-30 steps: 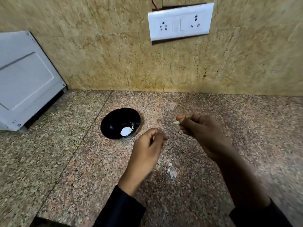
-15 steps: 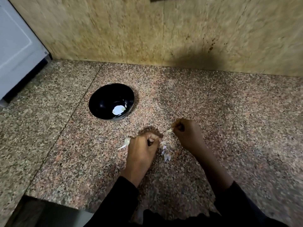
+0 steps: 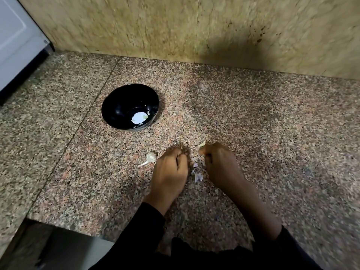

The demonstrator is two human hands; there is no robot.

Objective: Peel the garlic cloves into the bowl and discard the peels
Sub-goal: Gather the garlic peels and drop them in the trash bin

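Fingers of both hands curl tight — right hand [image 3: 218,162] pinches a garlic clove [image 3: 202,144]; left hand's [image 3: 171,172] contents stay hidden.

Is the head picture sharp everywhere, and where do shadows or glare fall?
Head view: the beige stone wall is motion-blurred, a dark shadow lies on it at the right; the round black bowl shows a bright white glare spot; the edges bend, wide-angle.

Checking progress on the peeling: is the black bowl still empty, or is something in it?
Not empty. The round black bowl stands upright on the granite counter with a pale piece at its bottom; whether that is garlic, cannot tell.
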